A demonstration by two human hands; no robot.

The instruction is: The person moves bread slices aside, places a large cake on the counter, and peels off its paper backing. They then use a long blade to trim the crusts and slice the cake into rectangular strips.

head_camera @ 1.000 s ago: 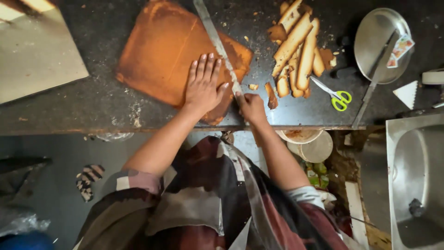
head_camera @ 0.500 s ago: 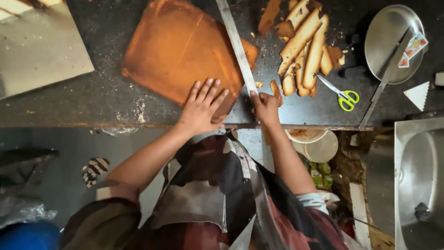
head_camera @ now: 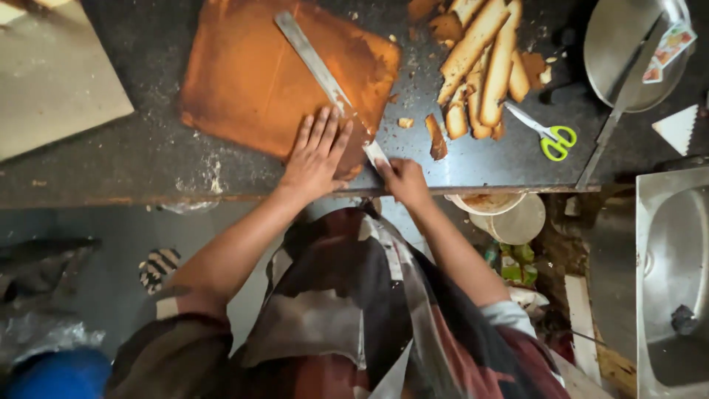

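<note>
One flat brown cake slab (head_camera: pixel 251 74), edges ragged, under a long knife (head_camera: pixel 317 70).

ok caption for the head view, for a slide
Left hand flat on a brown sheet, right hand gripping a long blade laid across it.

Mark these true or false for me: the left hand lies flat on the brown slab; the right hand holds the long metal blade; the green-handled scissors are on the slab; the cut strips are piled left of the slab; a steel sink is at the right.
1. The left hand lies flat on the flat orange-brown slab: true.
2. The right hand grips the long flat metal blade: true.
3. The green-handled scissors lie on the slab: false, they lie on the dark worktop.
4. The cut brown strips are piled left of the slab: false, to its right.
5. A steel sink is at the right: true.
</note>
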